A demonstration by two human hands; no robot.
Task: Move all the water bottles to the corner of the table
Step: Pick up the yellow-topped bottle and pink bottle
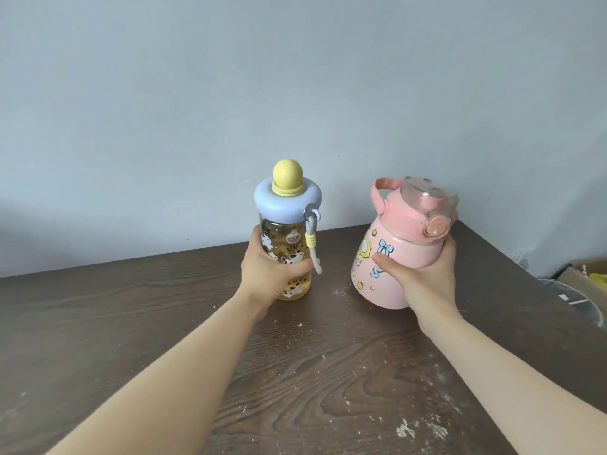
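Observation:
A clear yellow-tinted bottle (289, 238) with cow stickers, a blue ring lid and a yellow ball cap stands upright near the middle of the dark wooden table (131, 323). My left hand (269, 274) is wrapped around its body. To the right, a squat pink bottle (387, 257) with cartoon stickers, a pink lid and a carry handle is tilted to the right. Whether its base touches the table I cannot tell. My right hand (423, 277) grips it around the shoulder from the right side.
A pale blue wall runs behind the table's far edge. The table's right edge slants down at the right, with its far right corner near the pink bottle. Beyond that edge sit a cardboard box (581, 274) and a round grey object (571, 300). White flecks dot the wood.

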